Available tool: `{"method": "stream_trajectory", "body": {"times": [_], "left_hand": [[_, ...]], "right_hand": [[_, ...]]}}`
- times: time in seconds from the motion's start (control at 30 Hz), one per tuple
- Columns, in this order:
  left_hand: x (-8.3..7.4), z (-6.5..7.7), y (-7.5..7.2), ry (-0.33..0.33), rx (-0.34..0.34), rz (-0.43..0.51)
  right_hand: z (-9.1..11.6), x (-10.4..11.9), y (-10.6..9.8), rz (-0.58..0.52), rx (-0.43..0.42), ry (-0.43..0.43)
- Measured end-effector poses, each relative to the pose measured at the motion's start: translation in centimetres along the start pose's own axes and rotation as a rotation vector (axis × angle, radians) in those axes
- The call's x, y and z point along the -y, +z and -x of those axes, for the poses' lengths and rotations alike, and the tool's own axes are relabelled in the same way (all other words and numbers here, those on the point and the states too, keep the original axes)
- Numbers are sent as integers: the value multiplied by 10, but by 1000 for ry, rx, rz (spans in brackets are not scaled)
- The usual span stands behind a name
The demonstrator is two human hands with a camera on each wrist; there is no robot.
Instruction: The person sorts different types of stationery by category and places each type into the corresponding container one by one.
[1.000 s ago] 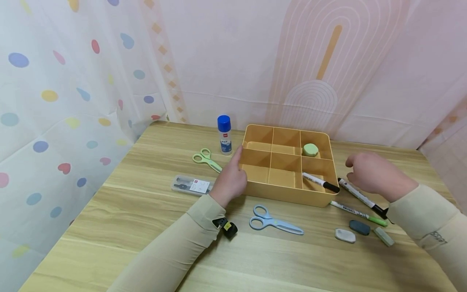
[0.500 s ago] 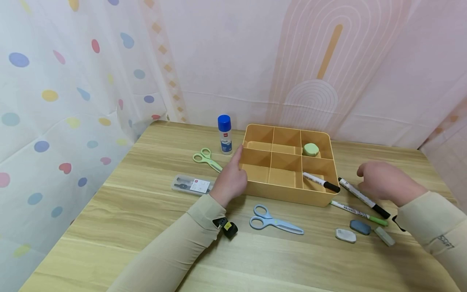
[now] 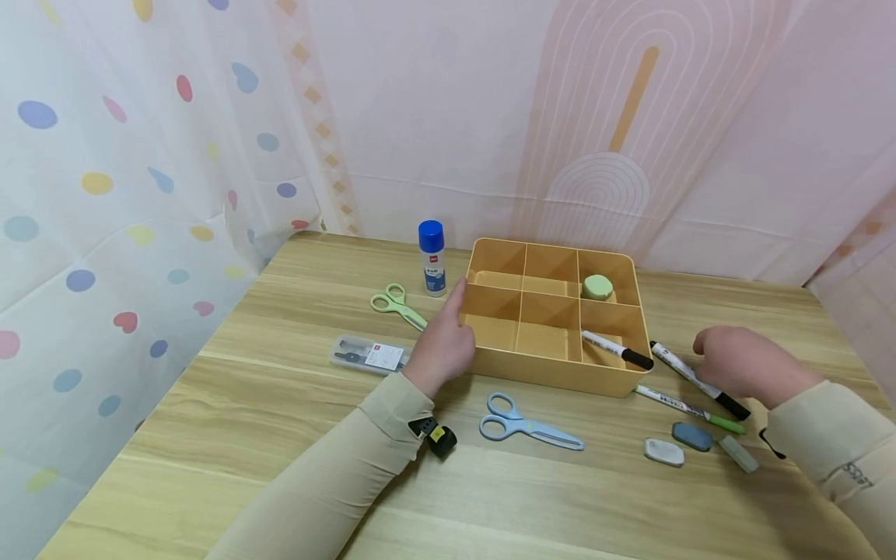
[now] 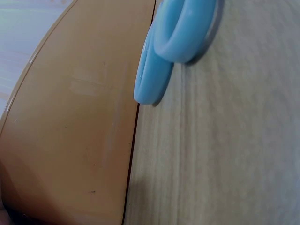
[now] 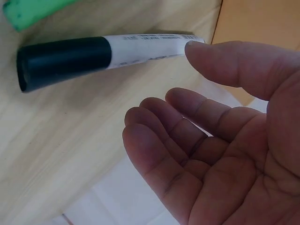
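My left hand [image 3: 442,348] rests against the left wall of the orange divided box [image 3: 553,372], index finger straight along it. My right hand [image 3: 747,359] hovers over a white marker with a black cap [image 5: 65,61]; in the right wrist view the fingers are loosely bent, with nothing between them and the thumb. That marker lies on the table right of the box. A second black-capped marker [image 3: 616,349] leans in the box's front right compartment. A green block-like piece [image 3: 597,287] sits in the back right compartment. A green-capped pen [image 3: 689,409] lies near the right hand.
Blue scissors [image 3: 528,423] lie before the box. Left of it are green scissors [image 3: 397,305], a clear case [image 3: 367,354] and an upright glue bottle [image 3: 432,260]. White [image 3: 663,452], blue [image 3: 691,436] and grey-green [image 3: 738,453] eraser-like blocks lie front right.
My right hand has shifted right and toward me, away from the box and over the loose black-capped marker. The left hand has stayed in place.
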State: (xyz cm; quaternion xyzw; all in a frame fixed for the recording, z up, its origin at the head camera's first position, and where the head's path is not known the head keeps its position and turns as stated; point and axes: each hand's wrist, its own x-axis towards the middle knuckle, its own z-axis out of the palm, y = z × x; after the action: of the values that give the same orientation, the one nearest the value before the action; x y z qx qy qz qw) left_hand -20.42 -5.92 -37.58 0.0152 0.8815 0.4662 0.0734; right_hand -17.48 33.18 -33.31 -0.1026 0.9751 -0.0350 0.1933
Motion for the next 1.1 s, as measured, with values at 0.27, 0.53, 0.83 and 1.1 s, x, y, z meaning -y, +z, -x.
{"method": "stream_trajectory", "body": {"times": [0.27,0.53,0.83,1.1], "left_hand": [[2,-1,0,8,1,0],[2,-2,0,21,-5,-10],[2,-2,0,26,-6,-5],[2,-2,0,16,-4,-13]], "right_hand": [[1,-2,6,-29,-4,14],[0,-4,11,-54,3,25],[0,-4,15,-50,-6,15],[-1,-5,17,-50,6,23]]}}
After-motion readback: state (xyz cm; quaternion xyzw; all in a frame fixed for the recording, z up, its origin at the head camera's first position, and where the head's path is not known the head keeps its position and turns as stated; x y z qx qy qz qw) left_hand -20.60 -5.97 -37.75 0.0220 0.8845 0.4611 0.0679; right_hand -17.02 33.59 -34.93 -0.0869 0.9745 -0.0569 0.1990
